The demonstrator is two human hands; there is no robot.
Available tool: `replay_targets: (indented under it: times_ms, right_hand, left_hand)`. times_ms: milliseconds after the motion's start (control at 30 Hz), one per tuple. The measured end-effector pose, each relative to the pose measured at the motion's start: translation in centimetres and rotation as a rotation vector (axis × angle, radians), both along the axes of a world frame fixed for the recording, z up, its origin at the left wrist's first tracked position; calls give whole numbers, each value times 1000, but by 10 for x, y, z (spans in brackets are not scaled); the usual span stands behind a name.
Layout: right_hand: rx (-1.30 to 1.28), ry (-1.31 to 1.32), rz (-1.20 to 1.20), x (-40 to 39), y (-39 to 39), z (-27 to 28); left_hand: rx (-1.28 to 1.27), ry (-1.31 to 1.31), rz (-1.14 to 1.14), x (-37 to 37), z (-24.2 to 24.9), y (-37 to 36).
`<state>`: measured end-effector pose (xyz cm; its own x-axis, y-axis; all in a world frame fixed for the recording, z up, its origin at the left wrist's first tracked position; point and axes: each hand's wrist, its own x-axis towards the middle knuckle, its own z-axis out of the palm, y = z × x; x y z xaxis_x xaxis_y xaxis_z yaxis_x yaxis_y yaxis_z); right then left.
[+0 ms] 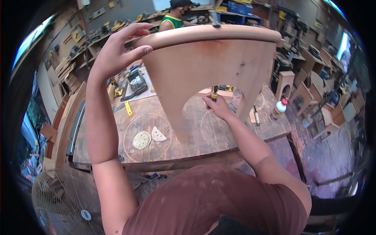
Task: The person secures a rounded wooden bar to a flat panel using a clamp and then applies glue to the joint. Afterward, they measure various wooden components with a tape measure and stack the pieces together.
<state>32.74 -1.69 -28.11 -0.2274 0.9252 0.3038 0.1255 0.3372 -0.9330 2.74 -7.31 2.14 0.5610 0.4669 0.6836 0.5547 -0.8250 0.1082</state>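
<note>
A pale wooden stool [203, 58] with an arched cutout stands on the workbench [196, 147]. My left hand [123, 49] grips the left end of its rounded top, thumb on the near side and fingers over the edge. Through the arch, my right hand [220, 107] is closed around the yellow-and-black handle of a clamp [214, 95]. A metal bar with a black pad [216, 19] rests against the top of the stool, seemingly part of that clamp; the middle is hidden behind the panel.
Sanding discs [141, 140], a half disc [158, 134], a yellow square [128, 109] and an open toolbox [135, 85] lie left. At right are a chisel-like tool [256, 116] and glue bottle [278, 109]. A fan [66, 199] stands lower left; a co-worker [174, 18] is beyond.
</note>
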Motion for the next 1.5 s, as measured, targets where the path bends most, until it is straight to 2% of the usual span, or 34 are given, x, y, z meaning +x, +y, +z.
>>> replay_targets:
  times_ms: [67, 133, 200, 267, 300, 400, 467, 533, 633, 700, 733, 800, 833, 900, 1000, 1067, 1133, 1267, 1333, 1433, 1500]
  right_hand:
    - [-7, 0, -24, 1, -2, 3]
    - [20, 15, 21, 1, -5, 6]
    - [-33, -2, 29, 7, -4, 4]
    - [129, -200, -71, 11, -8, 0]
    - [106, -180, -106, 14, -10, -7]
    - [33, -57, -74, 41, -27, -48]
    - [10, -130, -54, 60, -36, -75]
    - [14, -156, -107, 80, -49, -108]
    - [-115, -150, -50, 111, -67, -147]
    - [-275, -20, -247, 127, -78, -162]
    - [-278, -17, -244, 138, -81, -165]
    - [-238, -156, -485, 159, -88, -151]
    - [-241, -155, -474, 169, -86, -152]
    - [-214, -204, -598, 187, -77, -153]
    - [-161, -228, -662, 199, -53, -173]
    - [-144, -273, -649, 200, -46, -177]
    - [-59, -496, -745, 196, -40, -180]
    - [-65, -677, -711, 191, -34, -167]
    - [-241, -686, -643, 193, -22, -166]
    - [-193, -703, -666, 203, 5, -163]
    - [-151, -733, -650, 207, 27, -154]
  left_hand:
    - [-52, 99, 135, 26, 6, -4]
    - [-60, 188, 108, 51, 14, -3]
    - [-142, 334, 260, 75, 19, 4]
    - [-113, 352, 239, 87, 21, 16]
    - [-117, 338, 225, 90, 21, 23]
    - [-260, 351, 273, 97, 21, 39]
    - [-325, 285, 239, 98, 18, 45]
    - [-380, 311, 238, 98, 22, 53]
    - [-388, 369, 275, 105, 24, 54]
    - [-387, 337, 251, 110, 18, 50]
    - [-381, 301, 230, 113, 16, 50]
    - [-397, 285, 223, 112, 14, 56]
    - [-408, 260, 216, 108, 14, 58]
    - [-466, 290, 249, 100, 20, 70]
    - [-497, 334, 313, 96, 22, 79]
    - [-463, 297, 272, 96, 20, 77]
    - [-467, 318, 277, 97, 20, 75]
    - [-456, 311, 267, 98, 20, 72]
    - [-477, 296, 271, 97, 19, 76]
    - [-551, 246, 255, 100, 21, 74]
    - [-489, 265, 370, 97, 25, 83]
